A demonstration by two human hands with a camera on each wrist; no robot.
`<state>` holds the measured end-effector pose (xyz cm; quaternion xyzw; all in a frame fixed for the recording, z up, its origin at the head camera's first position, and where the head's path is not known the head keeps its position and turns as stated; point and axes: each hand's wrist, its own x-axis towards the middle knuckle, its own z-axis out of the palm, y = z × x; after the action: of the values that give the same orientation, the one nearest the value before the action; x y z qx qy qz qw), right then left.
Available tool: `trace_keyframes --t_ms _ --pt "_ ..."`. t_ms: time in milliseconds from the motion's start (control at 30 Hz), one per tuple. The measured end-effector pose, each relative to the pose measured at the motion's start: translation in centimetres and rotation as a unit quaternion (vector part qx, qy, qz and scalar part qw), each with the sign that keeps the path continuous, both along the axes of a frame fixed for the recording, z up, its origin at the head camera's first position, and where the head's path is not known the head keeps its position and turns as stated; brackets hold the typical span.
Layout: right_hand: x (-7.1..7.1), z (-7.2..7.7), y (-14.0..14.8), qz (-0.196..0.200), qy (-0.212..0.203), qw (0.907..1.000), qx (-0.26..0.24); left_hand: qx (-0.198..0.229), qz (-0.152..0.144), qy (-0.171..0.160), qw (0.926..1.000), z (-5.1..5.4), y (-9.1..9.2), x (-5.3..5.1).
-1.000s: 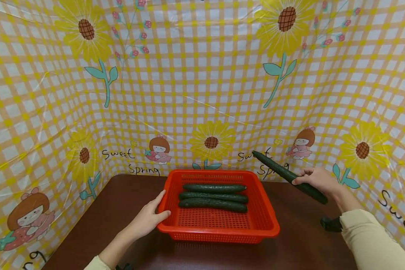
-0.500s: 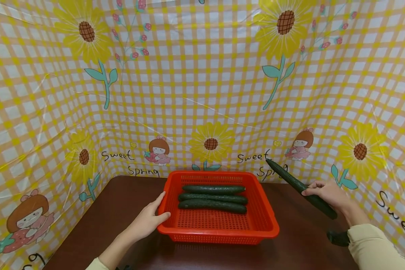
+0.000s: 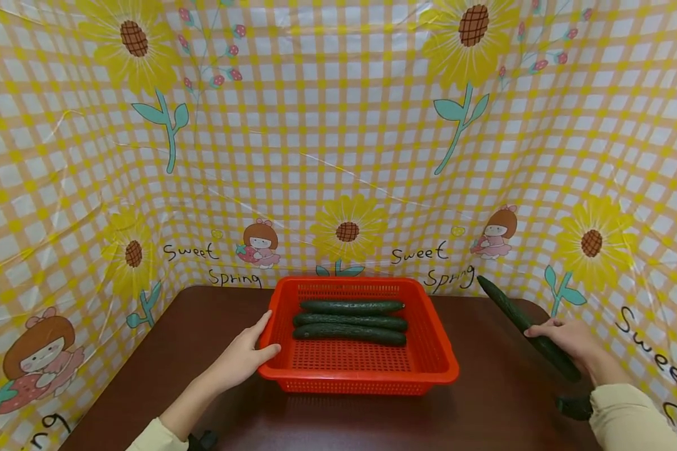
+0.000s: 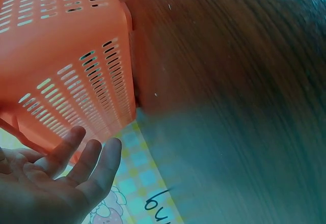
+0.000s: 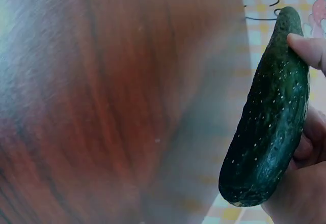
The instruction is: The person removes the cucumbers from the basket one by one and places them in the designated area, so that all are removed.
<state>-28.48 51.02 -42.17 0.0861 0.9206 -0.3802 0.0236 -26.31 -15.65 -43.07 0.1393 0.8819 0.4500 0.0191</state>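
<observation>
My right hand (image 3: 570, 341) holds a long dark green cucumber (image 3: 504, 307) near its lower half, tilted with its far end up to the left. In the right wrist view, the bumpy cucumber (image 5: 267, 117) lies between thumb and fingers. At the left side of a red plastic basket (image 3: 361, 376), my left hand (image 3: 239, 357) grips the rim, thumb over it and fingers outside. Beneath the basket's slotted wall (image 4: 76, 91), those fingers (image 4: 104, 168) are spread and only slightly bent. Side by side across the basket lie three cucumbers (image 3: 352, 307).
A dark brown wooden table (image 3: 502, 401) bears the basket. Behind it and along both sides hangs a yellow checked cloth (image 3: 338, 156) with sunflowers and cartoon figures. A black object (image 3: 574, 407) is beside the right cuff.
My right hand has moved the cucumber farther right and lower, away from the basket. The left hand stays at the rim, and the cucumbers inside lie as before.
</observation>
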Motion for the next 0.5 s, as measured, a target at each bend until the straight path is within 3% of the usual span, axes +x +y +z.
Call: trace_keyframes --t_ms 233,500 --pt "0.4 -1.8 0.4 -0.024 0.01 0.9995 0.017 -0.003 0.001 0.003 1.0 -0.1 -0.1 0.2" --pt "0.5 -2.3 1.1 -0.027 0.013 0.9978 0.059 -0.004 0.004 0.002 1.0 -0.2 -0.2 0.5"
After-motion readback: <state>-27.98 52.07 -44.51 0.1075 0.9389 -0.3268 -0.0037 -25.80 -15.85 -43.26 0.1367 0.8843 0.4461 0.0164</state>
